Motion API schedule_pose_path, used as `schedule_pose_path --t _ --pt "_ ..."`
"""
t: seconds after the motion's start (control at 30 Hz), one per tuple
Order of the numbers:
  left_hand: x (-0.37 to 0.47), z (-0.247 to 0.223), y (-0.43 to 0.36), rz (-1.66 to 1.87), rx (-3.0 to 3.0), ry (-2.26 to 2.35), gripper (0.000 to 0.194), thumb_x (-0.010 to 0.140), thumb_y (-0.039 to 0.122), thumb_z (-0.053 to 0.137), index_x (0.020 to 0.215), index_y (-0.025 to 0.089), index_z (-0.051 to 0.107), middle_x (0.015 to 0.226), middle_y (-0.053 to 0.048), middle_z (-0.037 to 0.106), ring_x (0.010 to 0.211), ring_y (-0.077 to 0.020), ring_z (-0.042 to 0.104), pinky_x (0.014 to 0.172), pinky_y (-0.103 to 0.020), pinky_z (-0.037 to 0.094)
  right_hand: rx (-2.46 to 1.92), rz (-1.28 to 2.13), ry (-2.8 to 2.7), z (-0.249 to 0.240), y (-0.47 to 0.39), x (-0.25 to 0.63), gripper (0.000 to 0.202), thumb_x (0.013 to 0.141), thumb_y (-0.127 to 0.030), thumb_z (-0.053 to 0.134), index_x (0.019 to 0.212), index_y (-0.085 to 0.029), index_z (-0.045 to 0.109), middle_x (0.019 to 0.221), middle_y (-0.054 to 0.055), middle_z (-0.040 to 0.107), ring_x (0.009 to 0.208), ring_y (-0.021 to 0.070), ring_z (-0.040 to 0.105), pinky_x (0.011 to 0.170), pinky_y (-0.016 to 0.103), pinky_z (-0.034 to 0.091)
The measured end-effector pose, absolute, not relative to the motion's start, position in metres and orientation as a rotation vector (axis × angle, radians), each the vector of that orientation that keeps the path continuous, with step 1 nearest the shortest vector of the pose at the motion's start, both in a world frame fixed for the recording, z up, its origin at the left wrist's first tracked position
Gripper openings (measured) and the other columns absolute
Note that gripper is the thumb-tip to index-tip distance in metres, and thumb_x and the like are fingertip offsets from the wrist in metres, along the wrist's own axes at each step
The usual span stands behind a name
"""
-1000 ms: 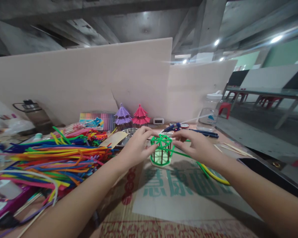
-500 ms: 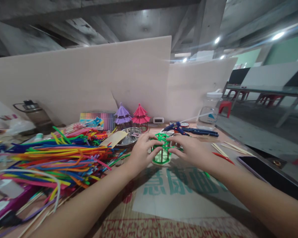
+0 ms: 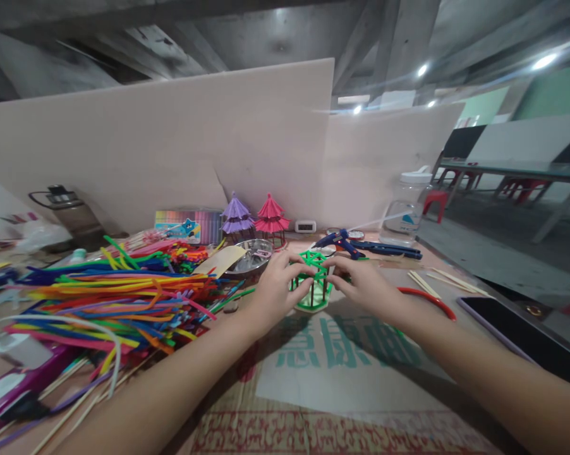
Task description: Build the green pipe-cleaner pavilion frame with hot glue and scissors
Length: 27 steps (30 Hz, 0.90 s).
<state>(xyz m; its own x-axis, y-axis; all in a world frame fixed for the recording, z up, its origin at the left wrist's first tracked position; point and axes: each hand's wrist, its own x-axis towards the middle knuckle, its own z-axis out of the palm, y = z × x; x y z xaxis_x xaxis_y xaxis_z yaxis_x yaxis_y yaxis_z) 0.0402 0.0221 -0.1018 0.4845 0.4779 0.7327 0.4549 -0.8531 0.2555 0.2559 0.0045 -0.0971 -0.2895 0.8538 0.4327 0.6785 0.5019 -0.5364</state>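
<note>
A small model frame (image 3: 317,306) stands upright on the table in front of me, with a green pipe-cleaner rim at its base, dark upright posts and green strips crossing at its top. My left hand (image 3: 280,287) is closed on its left upper side, thumb and fingers pinching the green top. From the right, my right hand (image 3: 361,282) pinches the upper right edge; its fingertips are partly hidden. Behind the frame lies a blue hot glue gun (image 3: 338,240). Two finished-looking model pavilions, one purple (image 3: 236,216) and one pink (image 3: 270,216), stand farther back.
A heap of coloured pipe cleaners (image 3: 119,297) spreads over the left side. Behind it are a metal bowl (image 3: 253,264) and a marker set (image 3: 187,226). At right are wooden sticks (image 3: 424,284), a phone (image 3: 517,332), a red pipe cleaner (image 3: 431,298) and a clear jar (image 3: 406,212).
My right hand's fingers have drawn in to a tighter pinch at the frame's right edge. My left hand stays on the frame. The camera view has shifted slightly.
</note>
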Motion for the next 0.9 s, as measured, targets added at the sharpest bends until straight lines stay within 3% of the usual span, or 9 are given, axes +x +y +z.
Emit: schedule_pose_path --t 0.47,0.7,0.9 --pt "0.0348 -0.0975 0.0270 1.348 2.816 0.786 0.016 0.094 0.027 0.060 0.106 0.023 0.070 0.106 -0.007 0.062 0.105 -0.0211 0.056 0.094 -0.039 0.045 -1.221 0.238 -2.065 -0.0949 0.0025 0.2545 0.020 0.090 -0.025 0.054 0.103 -0.022 0.069 0.084 0.004 0.072 0.074 0.0189 0.063 0.067 0.030 0.045" --pt "0.0373 -0.0975 0.0244 1.327 2.739 0.802 0.012 0.089 0.021 0.065 0.100 0.022 0.070 0.106 -0.005 0.062 0.106 -0.0212 0.056 0.095 -0.039 0.044 -1.182 0.241 -2.081 -0.1002 0.0053 0.2565 0.023 0.091 -0.023 0.053 0.108 -0.021 0.069 0.099 0.006 0.075 0.085 0.0214 0.067 0.074 0.033 0.049" --pt "0.0383 -0.0958 0.0257 1.286 2.716 0.807 0.010 0.088 0.021 0.066 0.097 0.022 0.070 0.104 -0.004 0.061 0.105 -0.0203 0.057 0.094 -0.037 0.044 -1.175 0.196 -2.071 -0.1036 0.0058 0.2566 0.024 0.091 -0.022 0.053 0.108 -0.023 0.070 0.096 0.005 0.075 0.083 0.0210 0.068 0.071 0.032 0.050"
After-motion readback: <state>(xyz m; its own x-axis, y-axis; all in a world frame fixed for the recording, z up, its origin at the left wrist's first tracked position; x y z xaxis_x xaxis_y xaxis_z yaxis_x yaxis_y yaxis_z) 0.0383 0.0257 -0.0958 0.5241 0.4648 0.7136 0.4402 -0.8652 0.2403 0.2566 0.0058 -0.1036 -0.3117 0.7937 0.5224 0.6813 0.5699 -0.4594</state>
